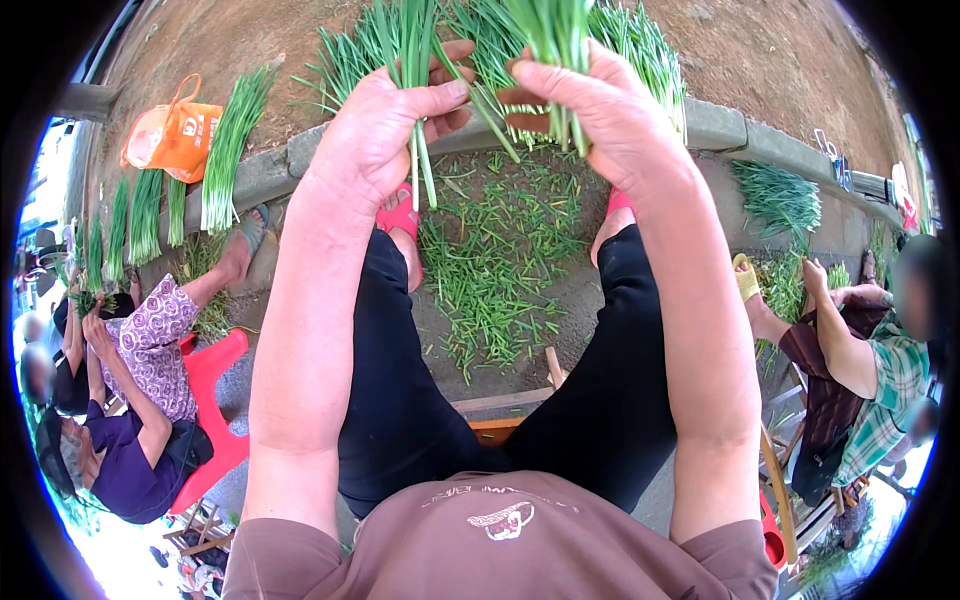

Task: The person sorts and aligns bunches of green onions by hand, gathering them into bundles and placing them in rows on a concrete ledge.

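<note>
Both my hands are raised over the curb, a short way apart. In my left hand (394, 112) are a few long green stalks (414, 49), probably garlic chives, their pale ends hanging below my fingers. One loose stalk (491, 124) slants down between the hands, its lower end free. My right hand (619, 101) grips a thicker bunch of the same stalks (551, 34), with the thumb across the front. Behind the hands lies a broad pile of stalks (645, 56), partly covered by them. Cut green scraps (487, 277) litter the pavement between my feet.
A concrete curb (712, 127) runs across in front, with bare soil beyond. At left are an orange bag (180, 142), a chive bundle (232, 157) and a person on a red plastic stool (210, 405). Another person sits at right, near a green heap (780, 196).
</note>
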{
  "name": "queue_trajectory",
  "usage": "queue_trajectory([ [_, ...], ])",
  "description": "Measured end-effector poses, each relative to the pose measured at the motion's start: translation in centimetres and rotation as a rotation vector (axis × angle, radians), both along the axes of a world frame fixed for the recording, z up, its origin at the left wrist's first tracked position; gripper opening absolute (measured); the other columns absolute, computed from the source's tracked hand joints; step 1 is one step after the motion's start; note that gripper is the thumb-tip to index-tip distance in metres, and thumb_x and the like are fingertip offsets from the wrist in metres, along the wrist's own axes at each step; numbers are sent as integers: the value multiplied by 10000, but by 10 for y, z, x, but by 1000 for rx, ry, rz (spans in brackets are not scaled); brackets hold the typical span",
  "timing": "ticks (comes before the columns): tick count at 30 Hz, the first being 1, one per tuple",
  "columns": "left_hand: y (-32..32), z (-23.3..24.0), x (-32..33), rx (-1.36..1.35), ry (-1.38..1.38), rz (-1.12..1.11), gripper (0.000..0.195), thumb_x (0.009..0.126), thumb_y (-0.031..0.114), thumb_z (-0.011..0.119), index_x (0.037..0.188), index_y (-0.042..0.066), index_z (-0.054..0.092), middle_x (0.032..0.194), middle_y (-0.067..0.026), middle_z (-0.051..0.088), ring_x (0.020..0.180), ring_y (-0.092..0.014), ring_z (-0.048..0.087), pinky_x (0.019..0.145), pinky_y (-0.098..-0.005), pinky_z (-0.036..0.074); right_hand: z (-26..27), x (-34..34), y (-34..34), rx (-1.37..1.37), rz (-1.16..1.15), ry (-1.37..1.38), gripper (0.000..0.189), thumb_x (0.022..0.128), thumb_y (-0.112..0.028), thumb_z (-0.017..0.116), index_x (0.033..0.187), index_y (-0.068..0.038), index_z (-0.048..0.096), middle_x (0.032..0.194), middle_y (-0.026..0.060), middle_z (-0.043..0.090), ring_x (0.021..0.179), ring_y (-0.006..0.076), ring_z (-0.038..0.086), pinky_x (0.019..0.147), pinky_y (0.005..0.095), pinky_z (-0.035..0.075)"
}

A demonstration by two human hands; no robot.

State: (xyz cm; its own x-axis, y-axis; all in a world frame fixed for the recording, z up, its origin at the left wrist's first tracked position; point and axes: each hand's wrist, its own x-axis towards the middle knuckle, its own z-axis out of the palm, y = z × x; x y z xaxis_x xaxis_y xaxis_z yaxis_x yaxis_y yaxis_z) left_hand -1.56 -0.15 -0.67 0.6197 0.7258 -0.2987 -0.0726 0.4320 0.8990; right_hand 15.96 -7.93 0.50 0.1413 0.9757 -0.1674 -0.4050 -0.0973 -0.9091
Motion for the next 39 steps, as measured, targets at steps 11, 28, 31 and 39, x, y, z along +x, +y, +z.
queue_trajectory([
  [11,4,0,2,-136,-179,11,407,891,282,590,1160,-12,505,877,-27,527,592,-51,417,495,-184,351,0,1,0,0,84,-76,158,838,-180,641,820,-39,571,681,13,557,514,63,453,433,216,320],
  [28,-3,-6,21,-207,-295,279,339,899,208,563,1195,56,498,1156,-52,554,1076,-204,514,960,-408,401,-12,-27,7,163,3,-572,238,703,-129,723,867,2,611,650,26,580,551,77,517,484,253,397],
  [31,-1,-9,18,-209,-311,236,354,903,198,555,1207,33,482,1145,-82,553,1057,-214,525,950,-388,425,-7,-21,5,42,54,-455,237,709,-135,696,882,4,613,673,35,591,577,84,524,509,259,403],
  [39,4,-9,10,-355,-355,209,395,908,214,538,1224,-7,451,1184,-164,527,1117,-268,511,988,-400,417,-1,0,4,72,-76,11,164,820,-168,633,897,-28,595,740,10,586,615,87,551,523,237,437],
])
